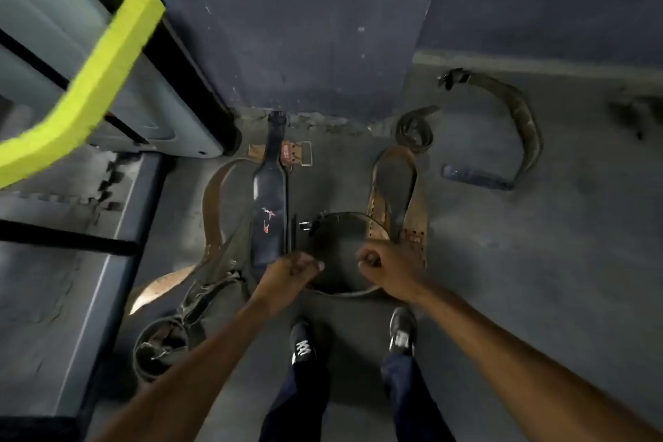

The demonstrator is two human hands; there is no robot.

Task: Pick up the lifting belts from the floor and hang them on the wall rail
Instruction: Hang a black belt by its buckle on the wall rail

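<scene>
Fingers [317, 265] of the left hand [287, 274] curl shut on the rim of a dark looped belt [337, 244]; the right hand [385, 267] is fisted on its opposite rim. Both arms reach down and forward. Left of them a black belt [269, 212] lies flat with unreadable red marks. Other belts lie on the floor [538, 262].

Person seen from above: both forearms bare, no sleeves in view. Left hand [287, 274] and right hand [389, 267] bare, without gloves. Legs in dark navy trousers [305, 391]. Black shoes; left shoe [300, 343] bears white markings, right shoe [402, 332] a pale patch, possibly laces.
</scene>
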